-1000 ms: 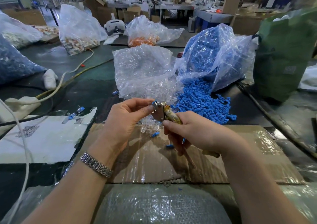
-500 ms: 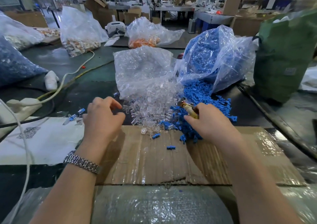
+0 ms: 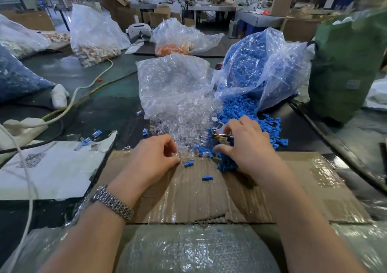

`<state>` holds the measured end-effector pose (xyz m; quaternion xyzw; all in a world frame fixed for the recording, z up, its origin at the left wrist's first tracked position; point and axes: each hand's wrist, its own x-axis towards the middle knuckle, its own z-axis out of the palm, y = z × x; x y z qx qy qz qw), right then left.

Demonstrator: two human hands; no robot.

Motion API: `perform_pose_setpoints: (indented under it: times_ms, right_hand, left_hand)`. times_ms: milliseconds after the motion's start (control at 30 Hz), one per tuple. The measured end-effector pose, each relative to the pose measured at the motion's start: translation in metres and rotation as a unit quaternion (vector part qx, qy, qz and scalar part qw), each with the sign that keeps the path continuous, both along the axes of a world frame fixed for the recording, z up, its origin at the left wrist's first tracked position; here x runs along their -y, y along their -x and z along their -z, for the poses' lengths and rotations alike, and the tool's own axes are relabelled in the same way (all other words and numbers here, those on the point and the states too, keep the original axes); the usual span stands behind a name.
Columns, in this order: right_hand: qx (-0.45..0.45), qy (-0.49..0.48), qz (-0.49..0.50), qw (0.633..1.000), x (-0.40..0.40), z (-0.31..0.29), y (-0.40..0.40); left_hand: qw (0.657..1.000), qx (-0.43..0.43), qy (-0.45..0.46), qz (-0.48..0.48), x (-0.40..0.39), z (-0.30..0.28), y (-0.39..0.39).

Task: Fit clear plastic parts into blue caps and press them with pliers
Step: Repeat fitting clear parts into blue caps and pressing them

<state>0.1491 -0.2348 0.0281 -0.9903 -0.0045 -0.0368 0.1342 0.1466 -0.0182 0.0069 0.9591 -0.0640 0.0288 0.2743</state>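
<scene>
You are at the pick-up step: both hands are at the stock, gathering parts for the next fit. Your left hand (image 3: 152, 157), fingers curled, reaches into the near edge of the clear plastic parts (image 3: 184, 124); whether it pinches one yet cannot be told. Your right hand (image 3: 249, 147) holds the pliers (image 3: 218, 131) under the fingers while its thumb and forefinger probe the blue caps (image 3: 247, 113) spilled onto the cardboard sheet (image 3: 188, 193). Next, secure one clear part and one cap, then bring them together above the cardboard. Compared with half a second ago, your left hand has moved right into the clear pile, and your right hand has spread lower over the caps.
</scene>
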Motion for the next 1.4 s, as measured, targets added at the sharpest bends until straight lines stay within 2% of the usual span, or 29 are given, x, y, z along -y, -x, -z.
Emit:
perform_pose_setpoints:
  times_ms: [100,167,233,367,433,533,600,667,733,867,1000,1233,1333,1400]
  right_hand:
    - [-0.057,-0.109,-0.118,0.985,-0.003,-0.009,0.009]
    - [-0.110,-0.114,-0.169,0.973,-0.005,-0.010,0.015]
    - [-0.124,-0.073,-0.196,0.970,-0.008,-0.008,0.016]
    - [-0.113,-0.023,-0.194,0.974,-0.011,-0.005,0.013]
    - [-0.101,-0.048,-0.197,0.974,-0.009,-0.004,0.013]
    - [-0.040,-0.188,-0.179,0.965,-0.004,-0.006,0.010]
    - [-0.007,-0.335,-0.161,0.928,-0.001,-0.009,0.009]
    - [0.006,-0.456,-0.167,0.874,0.000,-0.012,0.010]
    - [0.024,-0.495,-0.179,0.850,-0.003,-0.013,0.011]
    - [0.060,-0.489,-0.189,0.849,-0.011,-0.013,0.013]
    - [0.066,-0.444,-0.196,0.872,-0.015,-0.012,0.015]
    - [0.086,-0.354,-0.201,0.909,-0.019,-0.010,0.018]
    - [0.067,-0.365,-0.194,0.908,-0.017,-0.012,0.018]
    - [0.076,-0.355,-0.153,0.919,-0.008,-0.014,0.014]
  left_hand:
    - [1.000,0.007,0.006,-0.006,-0.002,0.000,0.000]
    - [1.000,0.004,0.025,-0.004,-0.004,-0.001,-0.002]
    - [0.999,-0.004,0.051,-0.001,-0.006,-0.002,-0.002]
    - [0.984,-0.031,0.175,0.003,-0.009,-0.005,-0.004]
    - [0.957,-0.067,0.282,0.014,-0.010,-0.007,-0.003]
    - [0.880,-0.138,0.451,0.045,-0.010,-0.010,-0.002]
    - [0.845,-0.163,0.504,0.067,-0.009,-0.011,-0.001]
    - [0.829,-0.171,0.526,0.085,-0.006,-0.011,-0.001]
    - [0.826,-0.169,0.529,0.093,-0.004,-0.011,-0.001]
    - [0.821,-0.162,0.540,0.090,-0.001,-0.011,0.001]
    - [0.815,-0.155,0.549,0.098,-0.001,-0.012,0.001]
    - [0.836,-0.138,0.520,0.108,-0.001,-0.016,0.004]
    - [0.844,-0.135,0.510,0.101,-0.002,-0.015,0.004]
    - [0.838,-0.133,0.521,0.088,-0.002,-0.014,0.003]
